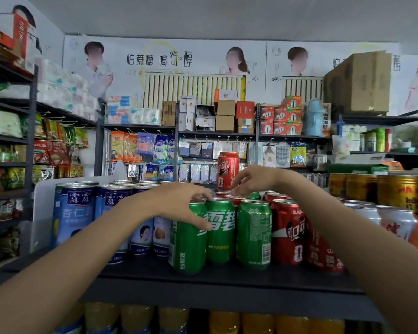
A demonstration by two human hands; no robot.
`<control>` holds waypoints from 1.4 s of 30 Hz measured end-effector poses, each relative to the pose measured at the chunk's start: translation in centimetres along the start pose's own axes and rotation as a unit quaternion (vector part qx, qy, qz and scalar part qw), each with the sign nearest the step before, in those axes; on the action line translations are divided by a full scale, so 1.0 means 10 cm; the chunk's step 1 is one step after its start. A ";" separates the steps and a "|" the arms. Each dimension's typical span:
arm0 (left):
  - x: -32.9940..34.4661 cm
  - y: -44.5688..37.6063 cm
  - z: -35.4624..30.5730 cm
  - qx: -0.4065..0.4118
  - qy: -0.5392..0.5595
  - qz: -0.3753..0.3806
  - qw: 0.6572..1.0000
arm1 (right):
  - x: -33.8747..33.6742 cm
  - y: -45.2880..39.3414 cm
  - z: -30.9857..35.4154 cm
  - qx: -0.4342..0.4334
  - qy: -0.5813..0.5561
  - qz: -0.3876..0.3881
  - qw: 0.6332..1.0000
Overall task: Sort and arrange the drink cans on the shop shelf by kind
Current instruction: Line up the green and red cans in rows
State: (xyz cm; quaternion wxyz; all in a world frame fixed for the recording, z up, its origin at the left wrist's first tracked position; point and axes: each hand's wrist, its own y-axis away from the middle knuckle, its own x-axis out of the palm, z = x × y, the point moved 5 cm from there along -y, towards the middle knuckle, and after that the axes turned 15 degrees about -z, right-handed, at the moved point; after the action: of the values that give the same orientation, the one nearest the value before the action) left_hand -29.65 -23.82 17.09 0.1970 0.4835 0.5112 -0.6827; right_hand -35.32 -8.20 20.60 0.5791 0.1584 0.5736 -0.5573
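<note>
- Drink cans stand on the dark shop shelf (227, 283), seen from the head camera: three green cans in the front row, namely a left green can (187, 247), a middle green can (221, 233) and a right green can (253, 233), all upright and touching side by side.
- To their right stand at least two red cans (290, 233) in front, with more red tops behind; how many lie behind cannot be counted.
- One raised red can (228, 170) shows above the back rows, upright; what it rests on is hidden.
- To the left are blue-and-white cans (75, 210), about four across the front and more rows behind.
- To the far right are white-and-orange cans (399, 224) and gold cans (401, 190).
- A bare strip of shelf runs in front of the cans to the front edge; the left green can stands nearest that edge. Yellow bottles (174, 318) fill the level below.
- The left hand (181, 201) grasps the left green can at its top, thumb down the front, fingers (203, 195) curled over the rim.
- The right hand (251, 179) hovers over the can tops just beside the raised red can, fingers (239, 190) bent downward; whether they grip anything cannot be told.
</note>
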 end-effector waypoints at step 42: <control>0.23 -0.89 -0.39 -0.009 -0.069 -0.076 0.995 | -0.46 -0.15 -0.39 0.065 0.065 -0.231 0.969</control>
State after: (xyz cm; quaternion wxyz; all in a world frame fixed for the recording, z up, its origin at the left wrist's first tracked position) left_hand -35.67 -16.31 19.62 0.1836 0.3930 0.5378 -0.7230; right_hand -37.21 -3.33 23.97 0.3847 0.0946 0.5936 -0.7005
